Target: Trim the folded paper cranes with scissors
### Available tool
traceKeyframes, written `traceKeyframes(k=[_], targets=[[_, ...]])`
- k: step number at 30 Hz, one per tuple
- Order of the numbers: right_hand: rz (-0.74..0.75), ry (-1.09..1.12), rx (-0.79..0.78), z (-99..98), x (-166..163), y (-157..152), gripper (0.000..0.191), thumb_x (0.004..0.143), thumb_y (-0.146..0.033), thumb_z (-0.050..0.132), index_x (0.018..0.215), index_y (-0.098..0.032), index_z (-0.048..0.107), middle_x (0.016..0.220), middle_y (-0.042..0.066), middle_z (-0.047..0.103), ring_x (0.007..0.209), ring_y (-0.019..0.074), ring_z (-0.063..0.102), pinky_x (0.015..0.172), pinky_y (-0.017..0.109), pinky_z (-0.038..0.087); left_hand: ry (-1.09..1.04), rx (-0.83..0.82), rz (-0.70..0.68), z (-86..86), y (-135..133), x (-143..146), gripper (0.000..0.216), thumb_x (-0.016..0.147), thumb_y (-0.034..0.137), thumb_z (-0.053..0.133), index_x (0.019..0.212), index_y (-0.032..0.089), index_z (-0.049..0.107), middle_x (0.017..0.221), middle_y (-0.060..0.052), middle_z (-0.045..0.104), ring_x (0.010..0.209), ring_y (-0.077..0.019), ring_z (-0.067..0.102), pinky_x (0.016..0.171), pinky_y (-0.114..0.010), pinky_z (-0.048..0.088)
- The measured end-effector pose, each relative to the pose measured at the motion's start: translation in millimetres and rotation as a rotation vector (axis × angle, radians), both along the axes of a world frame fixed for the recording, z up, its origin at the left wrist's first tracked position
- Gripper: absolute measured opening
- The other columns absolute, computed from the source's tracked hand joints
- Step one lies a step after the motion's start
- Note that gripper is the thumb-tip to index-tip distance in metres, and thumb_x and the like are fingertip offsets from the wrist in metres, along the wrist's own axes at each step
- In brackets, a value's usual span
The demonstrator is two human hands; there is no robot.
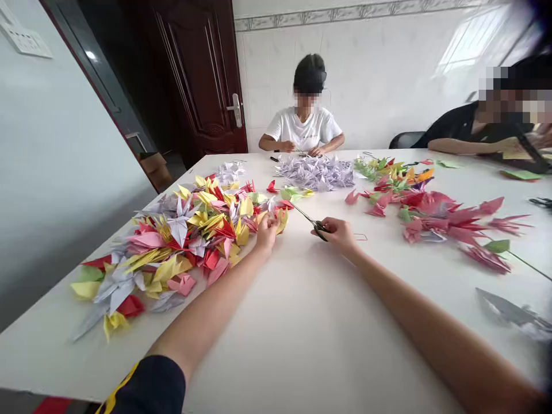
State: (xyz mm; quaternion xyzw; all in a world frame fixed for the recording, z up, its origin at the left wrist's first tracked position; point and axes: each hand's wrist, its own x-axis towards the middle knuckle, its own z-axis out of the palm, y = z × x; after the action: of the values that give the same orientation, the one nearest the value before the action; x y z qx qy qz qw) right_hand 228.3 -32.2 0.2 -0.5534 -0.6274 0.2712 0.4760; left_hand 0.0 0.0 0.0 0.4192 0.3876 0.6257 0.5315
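My right hand [339, 233] grips a pair of black-handled scissors [311, 223], whose metal blades point up and left toward the paper pile. My left hand [267, 231] rests at the near edge of a large heap of multicoloured origami cranes [181, 241], its fingers curled against a yellow paper crane [282, 221]. Whether those fingers pinch anything is hard to see. A thin wire loop [360, 236] lies on the white table [297, 322] just right of my right hand.
Lavender paper cranes [316, 173] lie in a heap at the table's centre, and red and pink cranes [444, 218] spread to the right. A person in a white shirt [304, 127] sits opposite, and a person in black [468, 129] sits at the right.
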Motion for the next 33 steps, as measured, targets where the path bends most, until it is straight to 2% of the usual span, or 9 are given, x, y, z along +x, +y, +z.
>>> traceKeyframes(k=[4,7,10,13,17,20,25,30,33], targets=[[0.059,-0.097,-0.061,3.0,0,-3,0.034,0.065,-0.050,0.078,0.075,-0.019,0.070,0.057,-0.001,0.059,0.055,0.0135,0.044,0.050,0.026,0.028,-0.064,-0.017,-0.001,1.8,-4,-3,0.046,0.057,0.033,0.086,0.089,0.021,0.054,0.072,0.003,0.065,0.066,-0.0132,0.063,0.065,-0.026,0.047],[0.090,-0.144,-0.067,4.2,1,-3,0.031,0.065,-0.049,0.077,0.075,-0.019,0.072,0.063,0.001,0.065,0.058,0.0154,0.051,0.052,0.026,0.033,-0.081,-0.053,-0.003,4.5,-4,-4,0.042,0.054,0.032,0.087,0.082,0.018,0.059,0.074,0.000,0.068,0.070,-0.0143,0.064,0.067,-0.026,0.047],[0.096,-0.107,-0.052,4.0,2,-1,0.032,0.066,-0.050,0.077,0.075,-0.020,0.072,0.068,0.003,0.070,0.061,0.0177,0.057,0.053,0.027,0.038,-0.103,-0.088,-0.025,8.2,-6,-4,0.043,0.052,0.028,0.087,0.087,0.016,0.065,0.081,-0.004,0.071,0.076,-0.0165,0.067,0.071,-0.028,0.047],[0.128,-0.057,-0.068,3.3,5,0,0.035,0.067,-0.053,0.076,0.076,-0.020,0.072,0.070,0.005,0.073,0.062,0.0196,0.061,0.053,0.028,0.041,-0.118,-0.128,-0.004,10.9,-8,-5,0.048,0.052,0.025,0.085,0.094,0.019,0.062,0.080,-0.002,0.071,0.077,-0.0171,0.068,0.068,-0.027,0.045],[0.199,-0.047,-0.135,3.5,7,-1,0.034,0.068,-0.052,0.075,0.077,-0.019,0.073,0.070,0.005,0.074,0.060,0.0192,0.060,0.051,0.028,0.040,-0.166,-0.162,0.030,11.4,-8,-5,0.040,0.052,0.020,0.084,0.082,0.019,0.057,0.071,0.002,0.068,0.071,-0.0145,0.066,0.067,-0.025,0.043],[0.248,-0.012,-0.172,4.4,6,-1,0.029,0.069,-0.047,0.074,0.076,-0.019,0.072,0.072,0.005,0.075,0.059,0.0179,0.060,0.050,0.027,0.038,-0.184,-0.156,0.006,10.7,-7,-5,0.029,0.052,0.017,0.083,0.073,0.016,0.062,0.069,0.001,0.067,0.069,-0.0122,0.064,0.067,-0.024,0.044],[0.276,-0.008,-0.175,5.3,6,-1,0.027,0.070,-0.044,0.073,0.078,-0.019,0.071,0.075,0.005,0.077,0.059,0.0175,0.060,0.050,0.027,0.039,-0.245,-0.140,-0.029,11.0,-5,-6,0.022,0.055,0.015,0.082,0.074,0.013,0.070,0.075,-0.004,0.072,0.074,-0.0145,0.067,0.075,-0.028,0.048],[0.228,-0.058,-0.144,4.8,7,-1,0.031,0.069,-0.051,0.074,0.076,-0.020,0.073,0.070,0.004,0.074,0.058,0.0178,0.059,0.049,0.027,0.039,-0.422,-0.202,-0.056,13.3,-4,-8,0.008,0.074,0.022,0.070,0.075,0.014,0.071,0.079,-0.007,0.075,0.088,-0.0197,0.071,0.082,-0.031,0.053],[0.219,-0.088,-0.133,4.8,7,-1,0.033,0.070,-0.053,0.072,0.076,-0.020,0.073,0.068,0.004,0.072,0.057,0.0170,0.056,0.048,0.027,0.037,-0.412,-0.238,-0.110,13.4,-3,-9,0.009,0.070,0.010,0.065,0.074,0.012,0.073,0.081,-0.008,0.076,0.088,-0.0188,0.072,0.086,-0.030,0.054]])
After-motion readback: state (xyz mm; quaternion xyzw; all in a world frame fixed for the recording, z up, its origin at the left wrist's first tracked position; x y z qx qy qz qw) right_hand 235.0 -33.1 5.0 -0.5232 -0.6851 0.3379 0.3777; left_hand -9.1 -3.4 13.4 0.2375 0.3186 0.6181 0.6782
